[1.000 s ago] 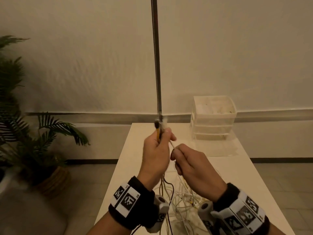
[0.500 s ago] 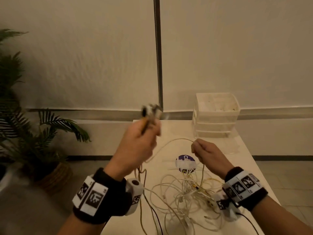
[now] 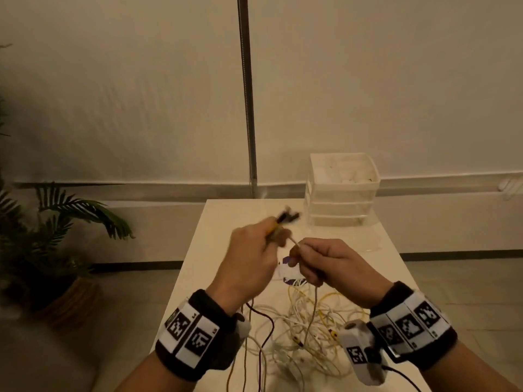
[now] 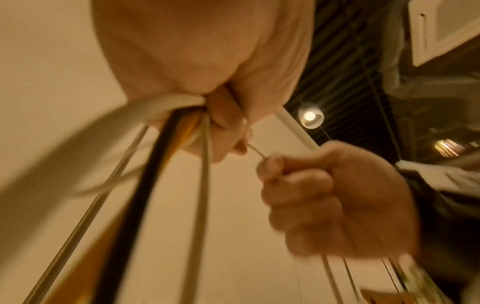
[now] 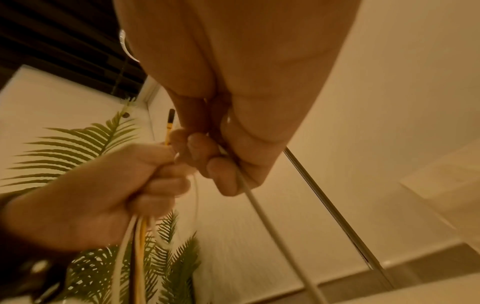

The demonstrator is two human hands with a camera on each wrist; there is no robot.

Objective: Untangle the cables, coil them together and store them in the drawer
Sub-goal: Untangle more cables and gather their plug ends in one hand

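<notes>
1. Tangled cables [image 3: 300, 332] heaped on the table [image 3: 198, 250], straight below both raised hands.
2. Left hand [image 3: 249, 264] fisted round a bundle of cable ends [image 3: 287, 217], strands hanging down.
3. Right hand [image 3: 331, 264] just beside, pinching one white strand [image 4: 255, 151] stretched short between the fists.

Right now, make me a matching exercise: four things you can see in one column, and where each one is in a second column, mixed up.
Things:
1. left hand
2. right hand
3. drawer box
4. plant

Places or states:
A. on the floor, left of the table
B. grips a bundle of cable ends, plugs sticking up
C. at the table's far right corner
D. pinches one pale cable that hangs to the pile

Pairs: 1-B, 2-D, 3-C, 4-A
</notes>
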